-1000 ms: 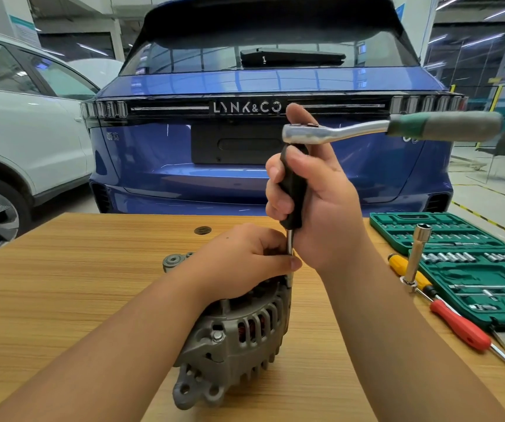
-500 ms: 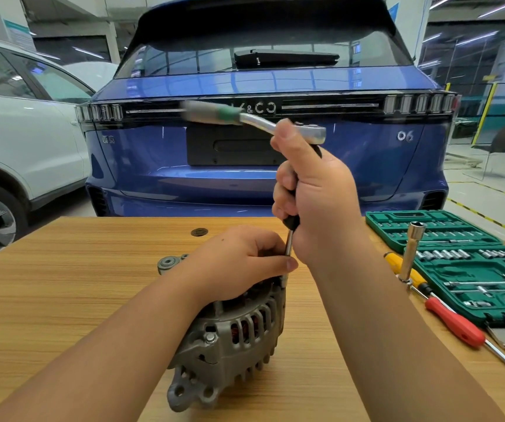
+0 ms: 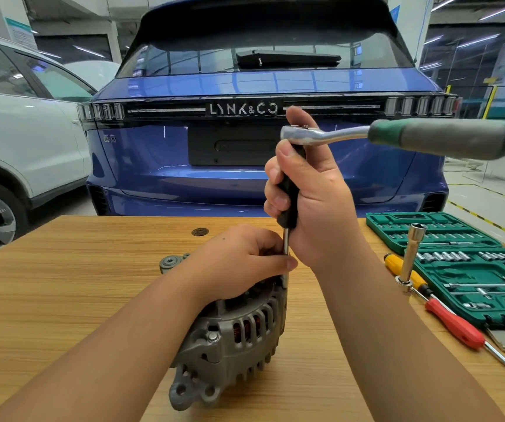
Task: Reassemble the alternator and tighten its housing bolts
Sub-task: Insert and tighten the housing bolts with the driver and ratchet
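Both bare forearms reach forward from the bottom edge. The left hand (image 3: pixel 239 260) lies low, knuckles up, fingers curled down over what sits beneath it, thumb tip stretched to the right. The right hand (image 3: pixel 309 196) is raised above it, fingers wrapped round an upright black grip, thumb pointing straight up, wrist bent slightly.
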